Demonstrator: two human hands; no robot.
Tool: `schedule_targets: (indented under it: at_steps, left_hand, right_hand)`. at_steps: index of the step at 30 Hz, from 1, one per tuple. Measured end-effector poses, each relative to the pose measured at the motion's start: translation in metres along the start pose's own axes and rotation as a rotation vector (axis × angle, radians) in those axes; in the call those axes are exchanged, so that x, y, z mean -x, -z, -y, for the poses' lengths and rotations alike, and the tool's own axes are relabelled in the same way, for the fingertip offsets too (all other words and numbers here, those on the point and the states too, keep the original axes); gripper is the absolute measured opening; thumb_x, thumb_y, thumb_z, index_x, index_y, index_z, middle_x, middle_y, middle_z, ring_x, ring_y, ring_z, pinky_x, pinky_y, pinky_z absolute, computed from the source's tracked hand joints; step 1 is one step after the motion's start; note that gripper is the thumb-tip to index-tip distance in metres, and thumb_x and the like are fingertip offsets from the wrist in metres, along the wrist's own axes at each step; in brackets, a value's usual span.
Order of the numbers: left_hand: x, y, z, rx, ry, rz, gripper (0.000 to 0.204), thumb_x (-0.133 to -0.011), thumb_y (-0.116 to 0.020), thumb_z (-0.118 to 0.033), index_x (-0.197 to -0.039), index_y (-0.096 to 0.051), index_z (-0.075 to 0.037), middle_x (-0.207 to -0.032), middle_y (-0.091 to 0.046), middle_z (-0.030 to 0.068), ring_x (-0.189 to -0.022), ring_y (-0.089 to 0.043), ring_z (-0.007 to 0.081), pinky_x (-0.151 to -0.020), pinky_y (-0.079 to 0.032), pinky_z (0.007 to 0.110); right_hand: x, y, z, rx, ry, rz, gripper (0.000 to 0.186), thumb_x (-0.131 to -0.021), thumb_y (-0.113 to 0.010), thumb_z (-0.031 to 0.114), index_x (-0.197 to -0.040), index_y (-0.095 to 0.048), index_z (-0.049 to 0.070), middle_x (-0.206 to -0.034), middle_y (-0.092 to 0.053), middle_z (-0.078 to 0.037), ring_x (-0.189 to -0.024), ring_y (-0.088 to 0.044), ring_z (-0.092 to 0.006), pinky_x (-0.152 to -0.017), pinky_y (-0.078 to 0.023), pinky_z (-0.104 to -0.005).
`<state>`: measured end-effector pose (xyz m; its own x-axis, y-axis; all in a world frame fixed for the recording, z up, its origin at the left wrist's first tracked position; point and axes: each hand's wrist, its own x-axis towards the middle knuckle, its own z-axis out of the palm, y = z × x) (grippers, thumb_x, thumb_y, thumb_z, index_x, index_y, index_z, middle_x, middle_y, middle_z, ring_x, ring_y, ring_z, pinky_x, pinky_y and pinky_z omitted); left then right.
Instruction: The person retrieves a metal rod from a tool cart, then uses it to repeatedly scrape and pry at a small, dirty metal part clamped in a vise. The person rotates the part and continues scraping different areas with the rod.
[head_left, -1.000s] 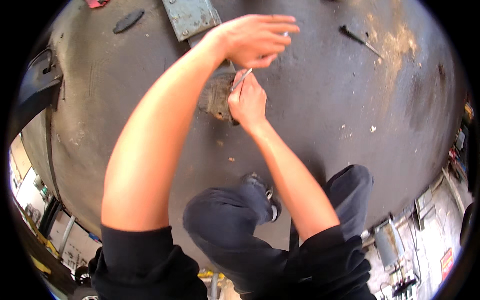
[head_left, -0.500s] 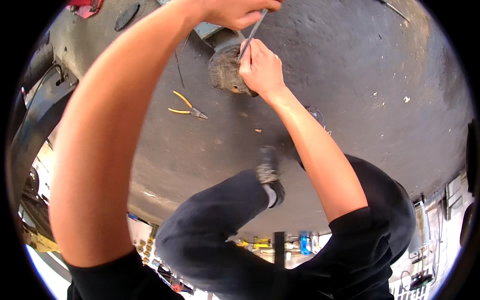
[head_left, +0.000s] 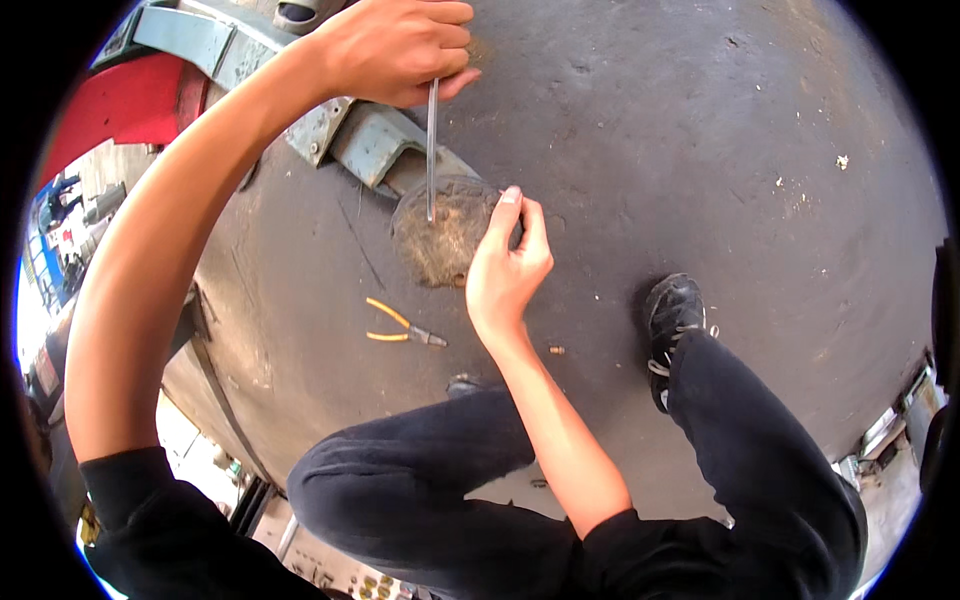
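My left hand (head_left: 405,50) is closed around the upper end of a slim straight metal rod (head_left: 432,150); whatever handle it has is hidden in the fist. The rod stands almost upright in the picture, its lower tip touching a worn, dirt-brown round pad (head_left: 435,250). That pad sits at the end of a grey-blue steel arm (head_left: 375,145). On the pad's right edge my right hand (head_left: 508,270) grips, thumb upward and fingers bent around the rim. Yellow-handled pliers (head_left: 405,332) lie spread on the floor just below the pad.
A small brownish piece (head_left: 557,350) lies on the dark floor (head_left: 740,180) right of the pliers. My black shoe (head_left: 673,325) is planted farther right. At upper left are a red metal part (head_left: 120,105) and the steel arm's jointed sections.
The view has shifted, so the pad and pliers appear lower. My right hand has moved from beside the rod to the pad's right edge. The rod now stands more upright.
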<state>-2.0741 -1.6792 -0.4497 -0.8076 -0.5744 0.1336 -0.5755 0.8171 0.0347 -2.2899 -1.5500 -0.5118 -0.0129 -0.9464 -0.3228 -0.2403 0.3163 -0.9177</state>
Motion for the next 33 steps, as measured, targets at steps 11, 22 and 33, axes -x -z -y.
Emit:
schedule_targets:
  at_steps: [11, 22, 33]
  left_hand:
    - [0.011, -0.023, 0.002, 0.128, 0.090, -0.366, 0.034, -0.068, -0.066, -0.002, -0.049, -0.039, -0.010, -0.049, -0.041, 0.0035, -0.048, -0.042, 0.0233, -0.048, -0.034, 0.035]
    - [0.015, -0.045, -0.010, 0.059, 0.210, -0.579, 0.031, -0.069, -0.063, -0.001, -0.049, -0.040, -0.009, -0.048, -0.039, 0.0052, -0.047, -0.040, 0.0254, -0.050, -0.032, 0.037]
    - [0.002, -0.005, -0.005, 0.056, 0.034, -0.253, 0.033, -0.069, -0.069, -0.014, -0.047, -0.044, -0.010, -0.048, -0.044, 0.0073, -0.049, -0.046, 0.0286, -0.056, -0.044, 0.038]
  right_hand:
    - [-0.013, 0.006, 0.007, 0.226, 0.170, 0.061, 0.022, -0.096, -0.056, 0.008, -0.079, -0.058, -0.006, -0.065, -0.056, -0.018, -0.053, -0.050, -0.0239, -0.053, -0.043, -0.0328]
    - [-0.016, 0.002, 0.010, 0.266, 0.212, 0.028, 0.029, -0.098, -0.053, 0.014, -0.077, -0.058, -0.005, -0.056, -0.052, -0.017, -0.048, -0.046, -0.0182, -0.050, -0.041, -0.0338]
    - [-0.017, 0.009, 0.012, 0.276, 0.197, 0.035, 0.031, -0.097, -0.053, 0.020, -0.079, -0.063, -0.004, -0.063, -0.062, -0.020, -0.054, -0.062, -0.0330, -0.053, -0.046, -0.0384]
